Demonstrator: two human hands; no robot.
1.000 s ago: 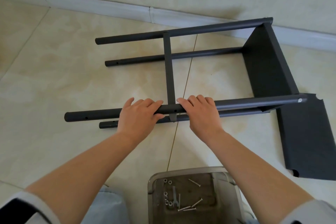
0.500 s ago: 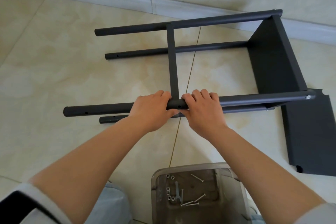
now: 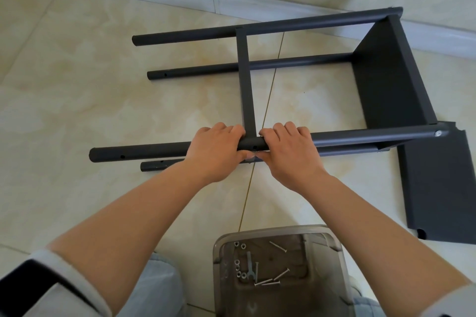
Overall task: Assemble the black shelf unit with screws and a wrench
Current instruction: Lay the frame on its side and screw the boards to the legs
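Shelf unit [image 3: 304, 64], black and lying on its side on the tiled floor [image 3: 77, 100], is gripped at its nearest tube [image 3: 360, 135] by both hands. Left hand [image 3: 215, 149] and right hand [image 3: 289, 150] are curled round that tube on either side of the crossbar [image 3: 246, 80]. A loose black panel [image 3: 443, 188] lies to the right. Screws [image 3: 270, 282], nuts and a small wrench [image 3: 249, 267] are held in a translucent tray [image 3: 334, 247] nearer the person.

Black shelf unit [image 3: 391, 80] sideways, seemingly half-built
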